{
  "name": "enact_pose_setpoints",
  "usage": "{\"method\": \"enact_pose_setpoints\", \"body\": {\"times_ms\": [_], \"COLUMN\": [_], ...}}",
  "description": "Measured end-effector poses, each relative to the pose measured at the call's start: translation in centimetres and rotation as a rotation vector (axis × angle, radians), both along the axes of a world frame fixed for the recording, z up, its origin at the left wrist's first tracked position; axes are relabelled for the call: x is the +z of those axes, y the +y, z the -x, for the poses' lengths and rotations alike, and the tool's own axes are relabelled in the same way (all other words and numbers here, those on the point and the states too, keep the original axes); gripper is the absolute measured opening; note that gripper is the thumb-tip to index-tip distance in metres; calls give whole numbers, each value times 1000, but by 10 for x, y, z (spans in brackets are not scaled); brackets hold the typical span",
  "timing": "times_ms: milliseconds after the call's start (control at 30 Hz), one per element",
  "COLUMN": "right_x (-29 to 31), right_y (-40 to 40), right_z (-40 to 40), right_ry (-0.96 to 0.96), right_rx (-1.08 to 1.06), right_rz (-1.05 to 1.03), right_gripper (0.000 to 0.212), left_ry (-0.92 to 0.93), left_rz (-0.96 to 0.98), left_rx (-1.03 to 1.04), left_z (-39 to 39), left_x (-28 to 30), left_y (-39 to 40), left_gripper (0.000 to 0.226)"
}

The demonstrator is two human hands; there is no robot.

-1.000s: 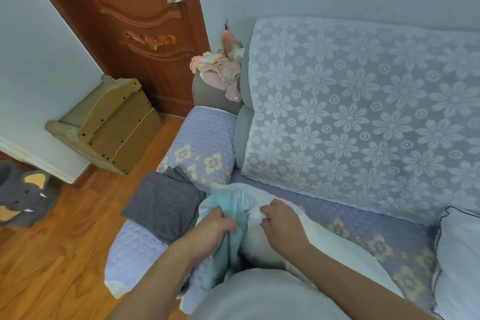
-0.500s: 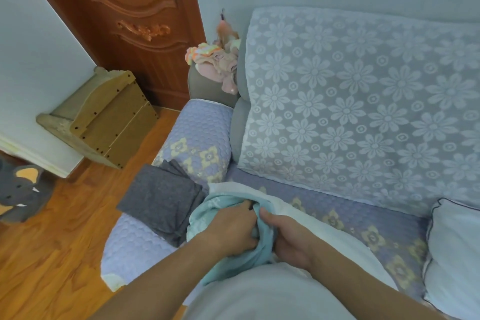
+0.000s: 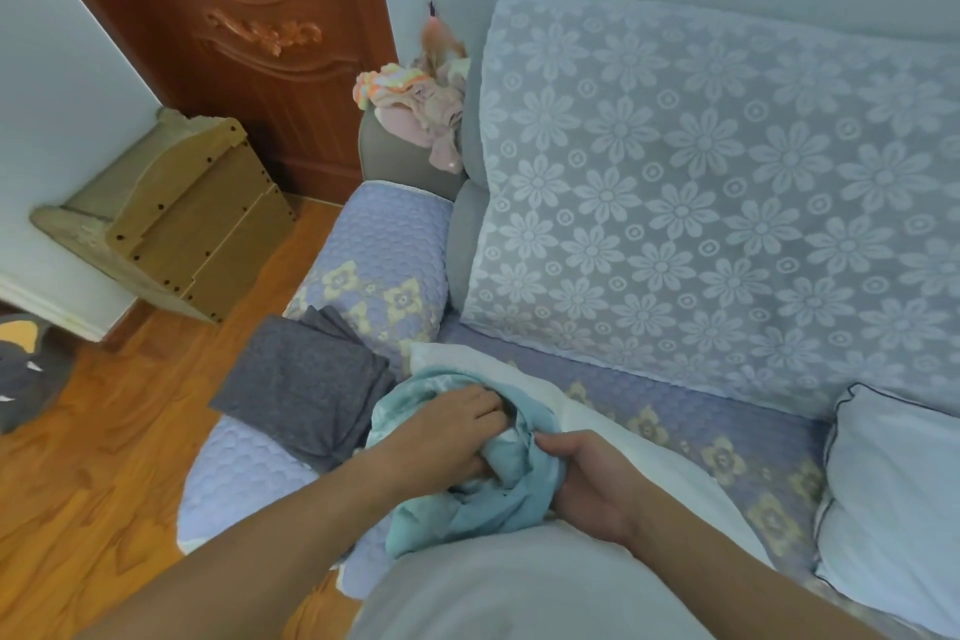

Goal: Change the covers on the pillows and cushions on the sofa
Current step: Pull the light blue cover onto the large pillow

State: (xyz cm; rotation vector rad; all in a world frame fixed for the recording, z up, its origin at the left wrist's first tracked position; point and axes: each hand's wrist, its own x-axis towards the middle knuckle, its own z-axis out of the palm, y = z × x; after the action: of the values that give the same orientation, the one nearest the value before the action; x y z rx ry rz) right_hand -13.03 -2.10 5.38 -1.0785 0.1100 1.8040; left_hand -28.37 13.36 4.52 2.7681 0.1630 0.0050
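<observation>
A bunched teal cover [image 3: 478, 509] lies against the end of a white pillow [image 3: 623, 442] on the sofa seat in front of me. My left hand [image 3: 441, 437] grips the gathered teal fabric from above, fingers curled into it. My right hand [image 3: 587, 478] holds the same fabric from the right, where it meets the pillow. A folded dark grey cover [image 3: 306, 385] rests on the sofa's left armrest, just left of my hands. Another white pillow [image 3: 893, 494] sits at the right end of the seat.
The sofa [image 3: 675, 395] has a lilac quilted seat and a white floral lace throw [image 3: 727, 182] over its back. Pink and yellow clothes [image 3: 415, 104] are heaped on the far armrest. A wooden shelf piece [image 3: 176, 224] leans by the brown door [image 3: 249, 31]; a grey plush toy [image 3: 26, 369] lies on the floor.
My hands have come together on the teal cover and bunched it tighter against the pillow's end. My view has dropped and shifted slightly.
</observation>
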Motion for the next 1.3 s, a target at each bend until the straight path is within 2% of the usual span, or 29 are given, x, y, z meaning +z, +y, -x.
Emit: {"method": "enact_pose_setpoints", "body": {"times_ms": [33,100,167,267,400,500,600,733,800,900,967,1033,1100,1200,1300], "right_x": [0,-1,0,6,29,48,44,27,21,10,10,21,46,85,104], "right_y": [-3,-8,-11,-14,-10,-5,-6,-19,-35,-71,-97,-100,-81,-46,-34], "right_z": [-1,-4,-8,-11,-16,-20,-23,-36,-39,-43,-44,-41,-35,-34,-49], "right_ry": [27,50,0,-105,-198,-358,-512,-357,-362,-415,-405,-400,-432,-563,-674], "right_rx": [-16,-50,-76,-114,-164,-155,-246,-467,-459,-565,-680,-734,-677,-597,-742], "right_rz": [-8,0,39,96,-17,-83,61,303,394,516,568,433,241,17,-31], "right_gripper": [48,47,47,43,47,40,35,31,25,24,27,33,44,34,27], "left_ry": [-14,-71,-170,-290,-314,-319,-313,-305,-308,-411,-472,-515,-512,-522,-528], "left_rz": [-59,-165,-246,-369,-421,-392,-367,-393,-372,-215,-113,-143,-157,-132,-65], "left_rx": [-64,-156,-160,-137,-218,-273,-343,-421,-329,-2,120,101,39,-82,-182], "left_z": [-2,-2,1,3,-14,-28,-36,-36,-39,-50,-60,-71,-83,-101,-111], "left_x": [-1,-3,-1,10,41,62,78,91,98,117,136,155,173,192,205], "left_y": [-1,-5,-8,-5,0,4,11,20,24,33,41,45,39,27,24], "left_gripper": [16,19,22,12,14,15,13,18,20,29,19,14,18,30,32]}}
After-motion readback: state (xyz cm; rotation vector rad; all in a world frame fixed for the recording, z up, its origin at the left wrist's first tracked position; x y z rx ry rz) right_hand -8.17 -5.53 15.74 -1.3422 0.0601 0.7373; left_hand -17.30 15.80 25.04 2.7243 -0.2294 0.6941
